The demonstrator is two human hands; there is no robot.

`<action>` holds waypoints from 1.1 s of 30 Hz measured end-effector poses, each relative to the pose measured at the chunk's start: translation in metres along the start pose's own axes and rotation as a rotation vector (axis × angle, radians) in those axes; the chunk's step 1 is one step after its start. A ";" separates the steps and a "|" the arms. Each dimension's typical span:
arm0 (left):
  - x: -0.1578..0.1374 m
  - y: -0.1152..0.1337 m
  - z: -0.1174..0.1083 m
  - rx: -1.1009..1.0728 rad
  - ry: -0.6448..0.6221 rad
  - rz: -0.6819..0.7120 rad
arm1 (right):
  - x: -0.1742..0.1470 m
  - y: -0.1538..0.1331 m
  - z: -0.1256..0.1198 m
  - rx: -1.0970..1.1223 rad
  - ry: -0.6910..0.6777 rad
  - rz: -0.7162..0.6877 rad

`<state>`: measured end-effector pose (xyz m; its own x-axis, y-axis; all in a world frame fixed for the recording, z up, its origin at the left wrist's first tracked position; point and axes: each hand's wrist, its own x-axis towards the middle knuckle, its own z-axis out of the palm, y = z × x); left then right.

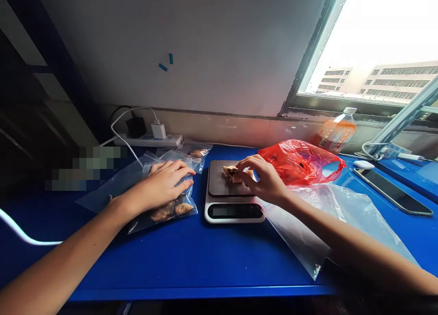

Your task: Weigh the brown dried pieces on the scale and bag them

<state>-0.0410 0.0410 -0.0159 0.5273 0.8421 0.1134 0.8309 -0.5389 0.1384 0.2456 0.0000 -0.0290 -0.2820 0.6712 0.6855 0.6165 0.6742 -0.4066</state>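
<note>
My left hand [169,180] lies over a clear zip bag [191,201] with brown, lumpy dried pieces [184,208] inside. Its fingers are stretched out, pointing right. A white kitchen scale [209,211] with a dark top plate stands right of that bag; its display is too dim to read. Several pale brown dried pieces [236,177] sit on the plate. Above them my right hand [262,175] is closed in a pinch, thumb and forefinger on a dark brown dried piece [233,168]. The palm side of both hands is hidden.
Behind the left hand lies another bag [205,154]. A red plastic bag [301,162], a large clear bag [362,219] and a phone [393,191] lie to the right. A drink bottle [338,130] and a power strip [174,140] with cables stand along the wall.
</note>
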 end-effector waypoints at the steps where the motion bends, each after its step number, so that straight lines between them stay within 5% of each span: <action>1: 0.000 0.000 0.000 0.001 -0.001 0.003 | -0.001 -0.001 -0.002 0.038 0.013 0.025; 9: 0.000 0.002 -0.001 0.005 -0.020 -0.009 | -0.012 -0.009 -0.014 0.259 0.092 0.258; 18: -0.002 0.007 -0.008 0.008 -0.070 -0.010 | -0.028 -0.020 -0.010 -0.042 0.109 -0.086; 28: -0.002 0.003 -0.006 0.030 -0.068 0.007 | -0.034 -0.027 -0.009 -0.017 -0.093 -0.255; 33: -0.002 -0.002 -0.005 0.037 -0.060 0.041 | -0.028 -0.021 0.001 -0.186 -0.015 -0.185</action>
<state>-0.0441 0.0402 -0.0113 0.5697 0.8197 0.0590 0.8138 -0.5727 0.0985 0.2401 -0.0330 -0.0403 -0.4126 0.5475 0.7280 0.6774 0.7187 -0.1566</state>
